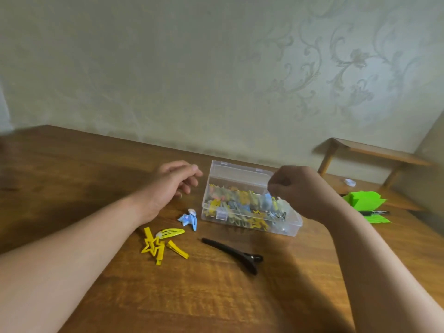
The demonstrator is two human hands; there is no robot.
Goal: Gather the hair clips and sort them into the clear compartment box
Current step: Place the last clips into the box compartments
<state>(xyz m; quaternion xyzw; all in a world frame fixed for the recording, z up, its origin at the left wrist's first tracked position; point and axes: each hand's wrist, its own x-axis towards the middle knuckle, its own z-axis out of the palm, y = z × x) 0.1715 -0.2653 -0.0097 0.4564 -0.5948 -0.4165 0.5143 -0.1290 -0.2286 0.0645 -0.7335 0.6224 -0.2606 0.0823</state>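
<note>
Head view, looking down and forward over a brown wooden tabletop (96, 164).

Centre of the frame: clear box (240, 173) with its lid standing open at the back, crammed with a jumble of clips (242, 205), mostly yellow with some blue and pink. Blurred through the plastic, so no telling single pieces or dividers apart.

Just left of the box: left grip (173, 186), a bare hand with fingers loosely curled and nothing seen in it. Fingertips partly tucked under the palm.

Over the right end of the box: right grip (295, 188), knuckles toward the camera and fingers curled downward. Fingertips hidden behind the back of the hand, so impossible to say whether pinching a clip or closed on nothing. Right end of the box partly covered by it.

Loose on the tabletop, lower left of the box: blue clip (188, 219) nearest the box corner. Below it, close together:
- yellow oval clip (170, 233)
- yellow star clip (153, 246)
- small yellow clip (178, 249)

Below the box, lying slantwise: long black clip (233, 254).

Right edge: green paper (362, 200), partly behind the right forearm, with a dark pen (374, 212) across it. Above that, a small white thing (350, 182), too blurred to name, under a wooden shelf (374, 152). Both forearms cut off by the lower frame edge.
</note>
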